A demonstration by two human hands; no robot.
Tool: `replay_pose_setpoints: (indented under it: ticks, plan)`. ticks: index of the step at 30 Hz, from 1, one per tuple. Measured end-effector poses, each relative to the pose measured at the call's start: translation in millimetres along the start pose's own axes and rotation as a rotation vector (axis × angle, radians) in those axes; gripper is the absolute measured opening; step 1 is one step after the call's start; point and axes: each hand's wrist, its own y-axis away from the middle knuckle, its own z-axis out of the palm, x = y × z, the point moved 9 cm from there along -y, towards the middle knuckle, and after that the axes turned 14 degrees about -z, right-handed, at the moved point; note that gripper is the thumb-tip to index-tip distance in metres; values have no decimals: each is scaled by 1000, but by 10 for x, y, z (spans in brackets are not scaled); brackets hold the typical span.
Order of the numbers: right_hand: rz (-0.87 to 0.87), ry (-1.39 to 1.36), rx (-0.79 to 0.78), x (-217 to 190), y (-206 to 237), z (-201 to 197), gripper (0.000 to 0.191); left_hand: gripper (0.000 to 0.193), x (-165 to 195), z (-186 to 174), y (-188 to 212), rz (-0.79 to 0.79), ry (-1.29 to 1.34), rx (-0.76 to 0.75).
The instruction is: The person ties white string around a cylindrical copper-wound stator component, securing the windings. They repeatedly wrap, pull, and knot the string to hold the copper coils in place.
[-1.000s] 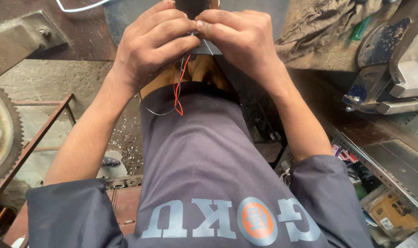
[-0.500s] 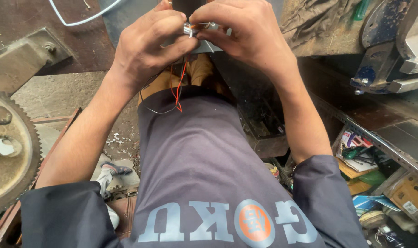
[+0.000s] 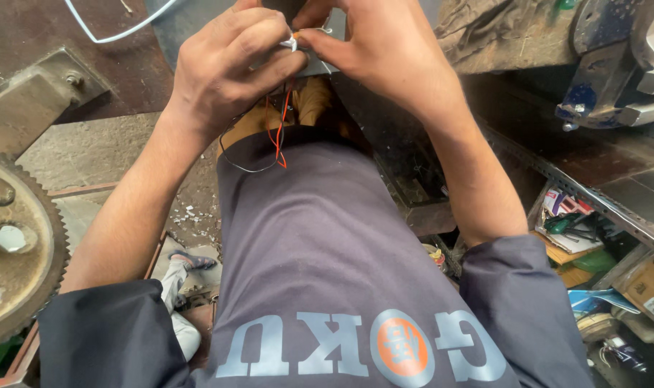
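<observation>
Two thin wires (image 3: 278, 136), red and black

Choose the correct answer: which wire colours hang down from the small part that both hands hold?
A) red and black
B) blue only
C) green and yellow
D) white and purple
A: thin red and black wires hang below the left hand and right hand, over the dark shirt.

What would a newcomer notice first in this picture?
First, the left hand and right hand, pressed together at the top over a small grey part, with thin red wires hanging below it. Next, the big toothed gear at the left edge and the blue vise at upper right.
</observation>
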Motion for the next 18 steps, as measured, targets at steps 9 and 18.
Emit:
replay_pose_setpoints:
  ticks: [9,18]
  plan:
    - [458,-346,560,219,889,512,32,17,11,13,-3,23,-35,-13]
    - [341,-383,267,-48,1101,519,33,15,36,51,48,79,-148,-3]
